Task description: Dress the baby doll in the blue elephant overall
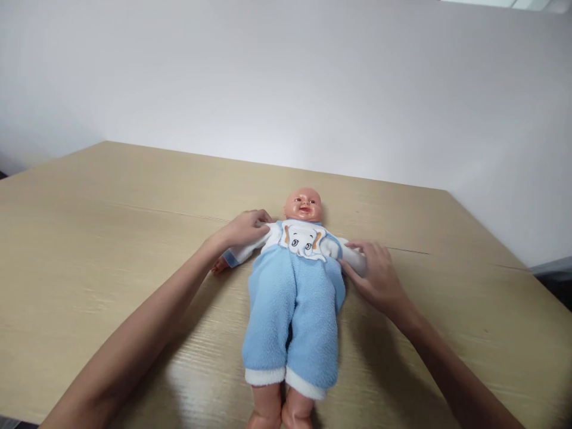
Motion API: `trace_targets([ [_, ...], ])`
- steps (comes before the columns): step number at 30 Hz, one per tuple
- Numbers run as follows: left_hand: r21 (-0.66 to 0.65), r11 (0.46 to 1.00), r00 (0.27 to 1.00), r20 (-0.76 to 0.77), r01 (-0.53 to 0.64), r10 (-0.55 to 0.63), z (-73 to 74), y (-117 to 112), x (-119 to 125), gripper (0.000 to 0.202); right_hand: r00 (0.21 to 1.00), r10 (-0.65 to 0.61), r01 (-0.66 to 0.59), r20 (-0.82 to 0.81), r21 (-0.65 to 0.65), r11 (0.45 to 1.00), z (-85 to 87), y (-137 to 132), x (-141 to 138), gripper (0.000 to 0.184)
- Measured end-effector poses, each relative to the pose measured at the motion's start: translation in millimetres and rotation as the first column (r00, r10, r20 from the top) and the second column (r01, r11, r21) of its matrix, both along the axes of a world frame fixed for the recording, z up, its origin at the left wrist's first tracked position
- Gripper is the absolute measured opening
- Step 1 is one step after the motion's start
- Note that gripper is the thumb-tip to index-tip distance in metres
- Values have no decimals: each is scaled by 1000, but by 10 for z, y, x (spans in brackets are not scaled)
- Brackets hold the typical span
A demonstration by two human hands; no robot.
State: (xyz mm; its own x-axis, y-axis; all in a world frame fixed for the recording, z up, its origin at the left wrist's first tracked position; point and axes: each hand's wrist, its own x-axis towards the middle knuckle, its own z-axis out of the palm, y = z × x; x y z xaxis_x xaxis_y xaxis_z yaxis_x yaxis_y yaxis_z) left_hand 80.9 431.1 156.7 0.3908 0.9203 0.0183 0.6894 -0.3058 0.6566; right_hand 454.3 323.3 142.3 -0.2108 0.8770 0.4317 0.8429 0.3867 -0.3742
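Since the doll (292, 298) lies on its back lengthwise on the table (89, 238), with its bare feet (279, 411) nearest you and close to the near edge, any tug toward you could slide it off; pull sideways or away instead. Above the feet the blue trousers (290, 322) lie flat and smooth, and by my reading they need no handling. The work seems to be at the white top (272, 233), up at the shoulders. Your left hand (243, 229) has its fingers curled shut on the top's cloth at one shoulder. Take only fabric there, not the arm inside, and lift lightly so the body does not roll. Your right hand (375, 274) covers the sleeve (355, 257) on the other side, with the fingers bent close over it and the thumb on the near side, holding it. Pin that arm gently to the table as an anchor while the left hand does the moving, and match the pull on both sides so the doll stays square to you. Just past your hands the head (304, 204) rests face up; avoid dragging cloth across it. Beyond that there is only more tabletop and a plain wall (286, 77).
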Motion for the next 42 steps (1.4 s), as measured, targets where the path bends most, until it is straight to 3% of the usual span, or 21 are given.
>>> trace_targets([
  [3,226,970,988,-107,-87,114,142,-108,129,27,999,-31,31,18,-17,999,-214,-327,369,56],
  [5,360,930,992,-63,-79,109,235,-220,314,27,999,-48,48,-9,-63,997,-325,-474,537,62],
  [8,471,879,996,7,71,-84,320,-391,711,23,994,-70,61,-81,-103,993,-393,-566,641,58],
  [10,500,843,979,-61,197,-192,319,-459,984,25,987,-75,58,-139,-121,991,-376,-564,646,52],
  [13,468,846,962,-212,255,-172,243,-463,1283,34,956,-105,52,-274,-194,980,-314,-518,628,46],
  [16,439,872,958,-267,214,-101,145,-407,1402,33,851,-186,58,-491,-264,963,-270,-432,606,52],
  [19,450,872,968,-233,192,-93,94,-373,1400,24,636,-195,-9,-746,-261,965,-243,-275,545,57],
  [22,473,846,969,-159,245,-191,99,-388,1363,25,471,-157,-88,-868,-223,971,-192,-52,408,51],
  [26,508,812,940,11,289,-342,125,-458,1331,21,393,-53,-166,-918,-128,978,-94,248,109,55],
  [29,533,814,933,118,230,-341,111,-518,1311,23,441,21,-236,-897,-93,967,-77,382,-133,55],
  [33,554,828,949,206,90,-240,86,-593,1276,33,647,141,-248,-749,-33,968,-135,375,-306,49],
  [36,569,821,955,220,42,-201,106,-631,1264,28,768,221,-257,-601,27,966,-136,277,-301,31],
  [39,570,821,947,241,40,-214,143,-625,1278,15,818,277,-293,-504,48,955,-80,179,-269,24],
  [42,487,873,919,350,-12,-182,152,-564,1311,8,833,293,-300,-470,61,952,-43,109,-286,23],
])
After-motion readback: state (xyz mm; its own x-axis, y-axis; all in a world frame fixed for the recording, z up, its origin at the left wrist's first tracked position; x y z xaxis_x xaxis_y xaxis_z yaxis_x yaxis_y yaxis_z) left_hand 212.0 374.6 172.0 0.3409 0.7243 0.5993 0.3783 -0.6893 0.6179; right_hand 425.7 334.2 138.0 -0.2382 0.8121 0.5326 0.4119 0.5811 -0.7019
